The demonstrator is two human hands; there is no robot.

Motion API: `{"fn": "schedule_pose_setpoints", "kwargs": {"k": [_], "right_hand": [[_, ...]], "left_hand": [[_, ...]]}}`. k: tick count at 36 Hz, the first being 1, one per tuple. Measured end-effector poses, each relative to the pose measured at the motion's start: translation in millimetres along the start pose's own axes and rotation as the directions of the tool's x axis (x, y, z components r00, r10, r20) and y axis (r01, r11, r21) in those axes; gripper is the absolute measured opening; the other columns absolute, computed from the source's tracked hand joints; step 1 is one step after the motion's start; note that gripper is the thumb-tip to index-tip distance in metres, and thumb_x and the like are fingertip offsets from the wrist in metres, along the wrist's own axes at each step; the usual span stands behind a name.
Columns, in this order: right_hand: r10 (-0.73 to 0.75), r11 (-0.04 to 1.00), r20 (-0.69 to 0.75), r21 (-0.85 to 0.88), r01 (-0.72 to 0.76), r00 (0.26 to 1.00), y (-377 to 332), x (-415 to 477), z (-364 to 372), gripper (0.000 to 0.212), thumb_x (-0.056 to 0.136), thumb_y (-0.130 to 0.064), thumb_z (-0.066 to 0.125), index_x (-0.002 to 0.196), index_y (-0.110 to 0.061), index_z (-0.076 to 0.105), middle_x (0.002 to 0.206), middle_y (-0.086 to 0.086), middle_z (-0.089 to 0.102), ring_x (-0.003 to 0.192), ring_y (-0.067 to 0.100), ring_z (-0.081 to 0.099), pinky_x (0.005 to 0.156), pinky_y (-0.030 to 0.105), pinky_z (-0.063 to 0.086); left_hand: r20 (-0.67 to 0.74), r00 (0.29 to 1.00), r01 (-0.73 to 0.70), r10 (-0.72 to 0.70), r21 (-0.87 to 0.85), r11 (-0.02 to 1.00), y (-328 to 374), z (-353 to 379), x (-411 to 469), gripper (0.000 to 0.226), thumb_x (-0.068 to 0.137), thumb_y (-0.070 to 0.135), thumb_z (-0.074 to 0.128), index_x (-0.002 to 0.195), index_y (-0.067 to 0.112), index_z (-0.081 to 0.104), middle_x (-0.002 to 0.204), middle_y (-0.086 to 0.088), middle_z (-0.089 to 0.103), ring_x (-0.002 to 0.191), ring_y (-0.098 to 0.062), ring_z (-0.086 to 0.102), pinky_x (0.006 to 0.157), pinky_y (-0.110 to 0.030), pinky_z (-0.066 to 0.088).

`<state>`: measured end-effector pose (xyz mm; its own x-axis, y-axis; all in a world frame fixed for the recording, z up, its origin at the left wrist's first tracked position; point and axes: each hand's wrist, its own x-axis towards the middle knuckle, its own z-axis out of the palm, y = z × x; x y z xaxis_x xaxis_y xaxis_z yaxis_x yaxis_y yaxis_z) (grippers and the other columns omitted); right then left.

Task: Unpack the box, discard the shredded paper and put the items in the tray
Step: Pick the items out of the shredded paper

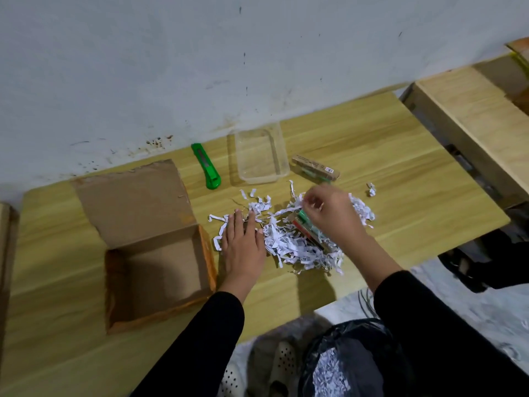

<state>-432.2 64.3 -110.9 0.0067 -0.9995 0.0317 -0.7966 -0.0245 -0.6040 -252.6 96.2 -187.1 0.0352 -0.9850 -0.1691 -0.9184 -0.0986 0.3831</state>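
An open cardboard box (154, 270) stands on the table at the left with nothing visible inside. A heap of white shredded paper (289, 245) lies to its right. My left hand (243, 242) rests flat on the heap's left side, fingers spread. My right hand (329, 210) hovers over the heap's upper right, fingertips pinched on a shred. Partly buried under it lie coloured pens (307, 227), green and red. A clear plastic tray (260, 156) stands behind the heap. A brown packet (316, 167) lies right of the tray.
A green utility knife (207, 167) lies left of the tray near the wall. A small paper scrap (371, 189) sits at the right. A black-lined bin (343, 362) with shreds in it stands below the table's front edge. A second table (472, 116) adjoins at the right.
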Motion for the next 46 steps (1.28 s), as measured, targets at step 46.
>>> {"fn": "schedule_pose_setpoints", "kwargs": {"k": [46], "right_hand": [[-0.014, 0.936, 0.177, -0.344, 0.075, 0.984, -4, 67, 10, 0.042, 0.082, -0.015, 0.066, 0.123, -0.01, 0.057, 0.125, 0.014, 0.058, 0.111, 0.033, 0.051, 0.098, 0.045, 0.045]], "left_hand": [[0.007, 1.0, 0.024, -0.023, -0.081, 0.996, -2, -10, -6, 0.045, 0.099, 0.028, 0.034, 0.144, 0.025, 0.032, 0.158, 0.001, 0.015, 0.145, -0.018, 0.009, 0.116, -0.037, 0.013]]}}
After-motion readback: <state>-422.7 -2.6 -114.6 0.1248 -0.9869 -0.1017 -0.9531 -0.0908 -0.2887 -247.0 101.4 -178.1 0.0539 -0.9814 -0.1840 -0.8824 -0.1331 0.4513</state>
